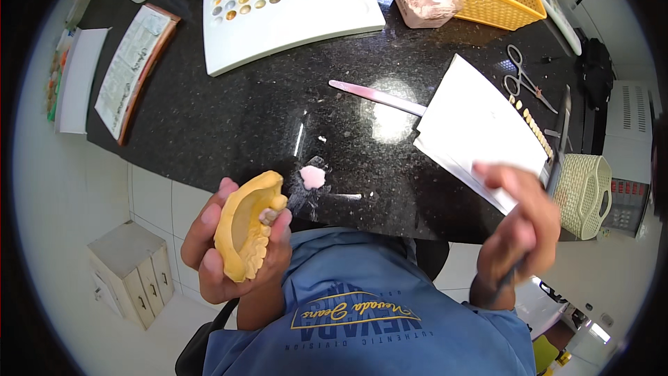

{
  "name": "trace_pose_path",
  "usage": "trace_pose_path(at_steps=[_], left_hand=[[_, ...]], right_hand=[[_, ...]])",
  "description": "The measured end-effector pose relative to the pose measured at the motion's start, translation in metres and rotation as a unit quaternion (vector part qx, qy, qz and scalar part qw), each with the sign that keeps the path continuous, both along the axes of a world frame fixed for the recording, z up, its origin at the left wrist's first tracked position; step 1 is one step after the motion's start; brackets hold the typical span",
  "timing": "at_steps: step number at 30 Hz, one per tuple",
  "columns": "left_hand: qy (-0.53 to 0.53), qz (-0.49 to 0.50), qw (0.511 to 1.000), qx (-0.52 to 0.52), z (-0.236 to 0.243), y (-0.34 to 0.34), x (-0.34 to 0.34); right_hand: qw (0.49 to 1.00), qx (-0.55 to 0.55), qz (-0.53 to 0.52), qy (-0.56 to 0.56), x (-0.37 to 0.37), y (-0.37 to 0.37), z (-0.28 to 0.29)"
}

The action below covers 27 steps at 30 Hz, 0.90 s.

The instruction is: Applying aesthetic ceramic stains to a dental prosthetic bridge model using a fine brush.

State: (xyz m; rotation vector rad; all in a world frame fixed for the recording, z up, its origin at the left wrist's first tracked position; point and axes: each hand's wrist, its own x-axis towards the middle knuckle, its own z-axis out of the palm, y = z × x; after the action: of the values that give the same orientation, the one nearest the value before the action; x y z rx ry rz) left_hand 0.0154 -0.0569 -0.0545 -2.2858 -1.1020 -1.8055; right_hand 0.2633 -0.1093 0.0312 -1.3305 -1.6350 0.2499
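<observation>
My left hand (221, 287) is wrapped round a yellow plaster dental model (233, 240), held tilted above the counter's front edge. A paler, whitish tooth (268, 216) shows on its right side, by my fingertips. My right hand (523, 226), smeared by motion, hovers near the lower right corner of some white paper sheets (480, 118). Its fingers look curled, and a dark streak below the palm may be a tool handle, too blurred to name. On the counter between my hands lies a patch of pink material (312, 177) with whitish smears around it.
A pink-tipped spatula (379, 96) pokes from the sheets. Scissor-handled forceps (516, 78) and a row of artificial teeth (531, 127) lie right. Behind stand a white palette (292, 38), a jar of pink powder (426, 10) and a yellow basket (511, 19); a cream basket (574, 198) stands right.
</observation>
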Motion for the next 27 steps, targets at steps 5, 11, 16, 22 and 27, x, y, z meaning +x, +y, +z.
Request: trace_pose_path(at_steps=[5, 11, 16, 22, 27], left_hand=[[-0.038, -0.079, 0.995, -0.036, 0.021, 0.002, 0.019], [-0.02, -0.141, 0.987, -0.079, 0.038, -0.007, 0.023], [-0.007, -0.16, 0.981, -0.107, 0.044, -0.011, 0.03], [0.01, -0.184, 0.974, -0.129, 0.046, -0.013, 0.035], [-0.074, -0.166, 0.98, -0.082, 0.045, -0.014, 0.05]], right_hand=[[0.931, -0.119, -0.096, -0.331, 0.004, 0.008, 0.013], [0.927, -0.088, -0.117, -0.345, 0.009, 0.01, -0.003], [0.953, -0.019, -0.144, -0.267, 0.012, 0.011, 0.001], [0.992, 0.031, -0.027, -0.119, -0.002, -0.005, 0.018], [0.984, 0.059, 0.069, -0.15, -0.019, -0.004, 0.013]])
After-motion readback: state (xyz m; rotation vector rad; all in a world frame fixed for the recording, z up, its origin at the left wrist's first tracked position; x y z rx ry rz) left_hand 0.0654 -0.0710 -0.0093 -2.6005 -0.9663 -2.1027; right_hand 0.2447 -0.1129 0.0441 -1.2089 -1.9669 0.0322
